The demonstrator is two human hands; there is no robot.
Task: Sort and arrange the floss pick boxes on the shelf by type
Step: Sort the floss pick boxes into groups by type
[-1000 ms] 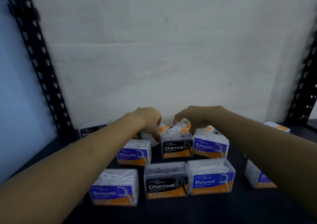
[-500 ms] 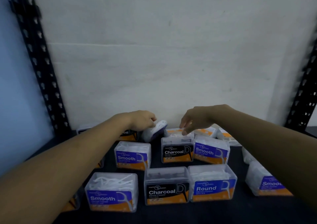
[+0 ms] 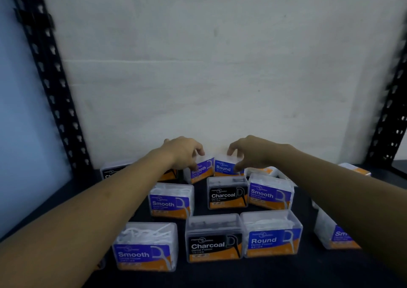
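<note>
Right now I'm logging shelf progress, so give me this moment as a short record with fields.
left hand: gripping back-row Smooth box
right hand: gripping back-row Round box
middle row: Smooth, Charcoal, Smooth
front row: Smooth, Charcoal, Round
sorted by type: not yet, types are mixed
shelf: dark surface

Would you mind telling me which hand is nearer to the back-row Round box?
Right. The right hand grips the Round box from above; the left hand is on the neighbouring Smooth box.
</note>
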